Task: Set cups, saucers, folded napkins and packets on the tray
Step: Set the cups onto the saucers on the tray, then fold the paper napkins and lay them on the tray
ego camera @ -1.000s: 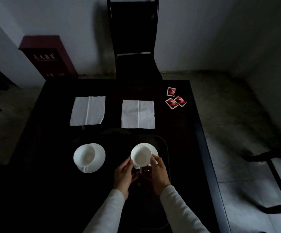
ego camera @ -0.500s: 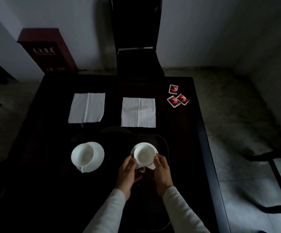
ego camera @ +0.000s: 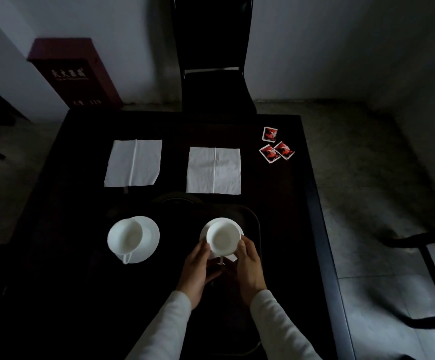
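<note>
A white cup [ego camera: 223, 236] sits on its saucer [ego camera: 239, 228] over the dark tray [ego camera: 255, 216]. My left hand [ego camera: 197, 268] and my right hand [ego camera: 249, 266] hold this cup and saucer from either side at the near edge. A second white cup [ego camera: 125, 236] on a saucer [ego camera: 150, 236] stands to the left, off the tray. Two flat white napkins [ego camera: 133, 162] [ego camera: 213, 170] lie farther back on the table. Three red packets [ego camera: 275, 148] lie at the back right.
The dark table [ego camera: 284, 203] ends at a right edge beside a grey tiled floor. A black chair [ego camera: 215, 81] stands behind the table, a dark red box [ego camera: 73, 74] by the wall at the left, and dark furniture [ego camera: 429, 276] on the right.
The cup and saucer in both hands have shifted slightly forward onto the tray; my hands moved with them. The view tilted a little.
</note>
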`<state>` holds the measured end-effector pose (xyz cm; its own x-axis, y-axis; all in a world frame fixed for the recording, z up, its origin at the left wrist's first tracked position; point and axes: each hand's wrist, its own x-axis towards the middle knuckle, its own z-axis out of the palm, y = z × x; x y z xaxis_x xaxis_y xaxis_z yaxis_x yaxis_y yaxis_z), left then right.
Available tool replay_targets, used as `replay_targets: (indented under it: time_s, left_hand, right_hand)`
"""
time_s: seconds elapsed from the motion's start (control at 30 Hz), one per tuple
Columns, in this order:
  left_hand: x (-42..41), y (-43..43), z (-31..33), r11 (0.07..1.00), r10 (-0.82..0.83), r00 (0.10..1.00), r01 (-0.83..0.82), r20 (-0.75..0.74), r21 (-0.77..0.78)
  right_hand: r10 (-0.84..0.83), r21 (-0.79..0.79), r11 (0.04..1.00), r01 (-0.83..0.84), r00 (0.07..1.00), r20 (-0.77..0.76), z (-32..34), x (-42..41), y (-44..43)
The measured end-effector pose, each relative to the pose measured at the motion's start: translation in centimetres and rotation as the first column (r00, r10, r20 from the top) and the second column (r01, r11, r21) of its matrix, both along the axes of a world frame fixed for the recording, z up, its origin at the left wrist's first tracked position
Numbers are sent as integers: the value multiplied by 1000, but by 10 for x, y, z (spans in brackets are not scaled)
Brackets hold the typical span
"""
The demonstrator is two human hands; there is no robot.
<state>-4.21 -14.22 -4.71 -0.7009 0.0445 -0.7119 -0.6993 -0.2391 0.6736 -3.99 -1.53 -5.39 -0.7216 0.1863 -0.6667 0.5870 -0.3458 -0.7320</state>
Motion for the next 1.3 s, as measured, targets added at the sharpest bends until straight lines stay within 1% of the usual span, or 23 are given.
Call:
replay_targets:
  time_s: [0.23, 0.43, 0.47, 0.53, 0.6, 0.73, 0.83, 0.93, 1.0, 1.1, 1.2, 1.3]
  left_hand:
    - [3, 0, -2, 1000, 10, 1000, -10, -8, 0]
    - [2, -3, 0, 1000, -4, 1000, 4, -18, -27]
    - [0, -5, 1, 999, 2, 1000, -3, -18, -35]
    - [-4, -11, 3, 997, 30, 999, -32, -27, -70]
    - [-8, -20, 6, 988, 62, 996, -71, -64, -136]
    - [-29, -33, 10, 954, 67, 985, -109, -157, -279]
    - [-67, -32, 10, 935, 7, 976, -83, -217, -345]
    - [-115, -21, 10, 906, -126, 943, -17, -309, -422]
    - [-145, -11, 6, 864, -247, 896, 30, -370, -502]
    - [-188, 2, -6, 745, -462, 795, 107, -393, -658]
    - [-227, 14, -24, 591, -638, 673, 116, -374, -798]
    - [-252, 18, -40, 457, -748, 597, 150, -288, -877]
  right_hand:
    - [-5, -30, 1000, 6, 1000, 26, -4, 1, 2]
    - [33, -79, 996, -31, 999, 30, -3, 3, 10]
    - [44, -55, 998, -42, 998, 34, -3, 3, 13]
    - [51, 43, 998, -53, 998, 49, -6, 1, 22]
    - [25, 128, 991, -30, 999, 43, -9, -4, 35]
    - [-32, 171, 985, 35, 999, -19, -13, -37, 63]
    - [27, 248, 969, -13, 998, -56, -17, -74, 76]
    - [115, 336, 938, -82, 990, -80, -22, -114, 81]
    - [174, 426, 897, -120, 981, -91, -25, -141, 81]
    - [294, 611, 769, -189, 953, -74, -33, -181, 77]
    - [347, 658, 708, -256, 938, -8, -48, -219, 67]
    - [312, 647, 711, -276, 948, 62, -62, -245, 60]
